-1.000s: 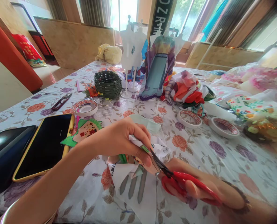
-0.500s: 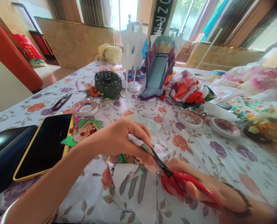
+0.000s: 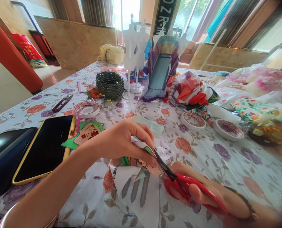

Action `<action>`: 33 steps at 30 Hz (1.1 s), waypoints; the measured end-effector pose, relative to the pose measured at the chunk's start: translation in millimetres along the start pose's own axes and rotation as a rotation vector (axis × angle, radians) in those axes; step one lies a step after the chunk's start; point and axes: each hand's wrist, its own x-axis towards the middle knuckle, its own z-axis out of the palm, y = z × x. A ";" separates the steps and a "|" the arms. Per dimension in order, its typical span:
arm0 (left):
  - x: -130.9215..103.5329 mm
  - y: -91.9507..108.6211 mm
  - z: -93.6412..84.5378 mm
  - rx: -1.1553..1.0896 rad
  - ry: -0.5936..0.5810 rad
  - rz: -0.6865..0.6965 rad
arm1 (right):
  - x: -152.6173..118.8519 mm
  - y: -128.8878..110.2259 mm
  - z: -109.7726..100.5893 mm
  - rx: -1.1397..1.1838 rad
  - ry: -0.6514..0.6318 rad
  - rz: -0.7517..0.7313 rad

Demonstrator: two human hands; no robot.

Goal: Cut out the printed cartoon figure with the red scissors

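Observation:
Near the middle of the head view, my left hand (image 3: 131, 142) pinches a printed fabric piece (image 3: 128, 177), white with grey stripes and green and red patterns. Its lower part hangs over the flowered tablecloth. My right hand (image 3: 195, 190) grips red-handled scissors (image 3: 202, 191), with fingers through the loops. The dark blades meet the fabric's edge right beside my left thumb and look nearly closed. A cut-out piece with a green border (image 3: 89, 133) lies beyond my left forearm. Part of the held fabric is hidden under my left hand.
Two phones, one in a yellow case (image 3: 45, 148), lie at left. Behind are thread snips (image 3: 62, 103), tape rolls (image 3: 86, 108), a dark woven basket (image 3: 109, 85), mannequins (image 3: 133, 47), one wearing a dress (image 3: 162, 72), and bundled cloth (image 3: 190, 90). Plastic bags (image 3: 255, 101) fill the right.

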 end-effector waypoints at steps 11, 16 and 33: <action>-0.7 -1.0 -0.5 0.008 -0.012 0.003 | 3.5 8.3 -3.0 -0.003 -0.056 -0.026; -1.3 -1.4 -0.9 0.012 -0.014 0.017 | 3.2 10.1 -2.5 -0.025 -0.044 -0.034; 0.0 -1.8 -1.1 0.055 -0.008 0.005 | 6.8 22.5 -3.5 0.103 -0.066 -0.135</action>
